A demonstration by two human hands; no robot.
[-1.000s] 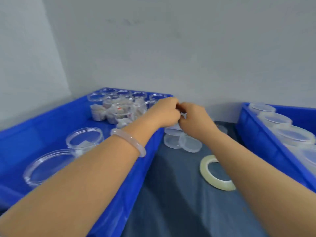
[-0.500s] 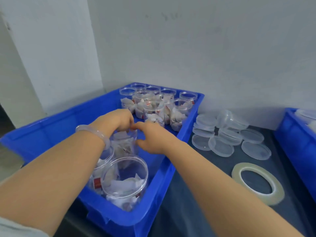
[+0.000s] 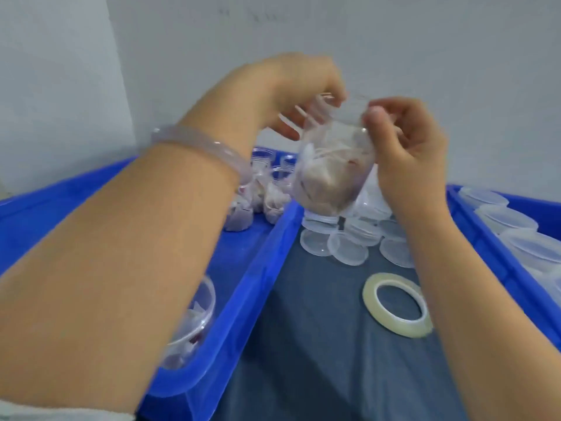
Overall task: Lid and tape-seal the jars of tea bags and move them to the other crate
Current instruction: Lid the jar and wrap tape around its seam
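Note:
A clear jar of tea bags (image 3: 332, 168) is held up in the air between both hands, tilted, above the gap between the crates. My left hand (image 3: 291, 92) grips its top, fingers curled over the rim where a clear lid seems to sit. My right hand (image 3: 406, 147) holds the jar's right side. Below, loose clear lids (image 3: 346, 247) lie in a pile on the dark mat. A roll of clear tape (image 3: 397, 303) lies flat in front of them. The left blue crate (image 3: 261, 268) holds more open jars of tea bags (image 3: 267, 192).
The right blue crate (image 3: 473, 226) holds lidded jars (image 3: 513, 220) in a row. One open jar (image 3: 194, 323) sits in the left crate's near corner, under my left forearm. A grey wall stands close behind.
Both hands have lifted a jar out of the left crate, up and to the right, above the pile of lids. The camera has swung back to the right.

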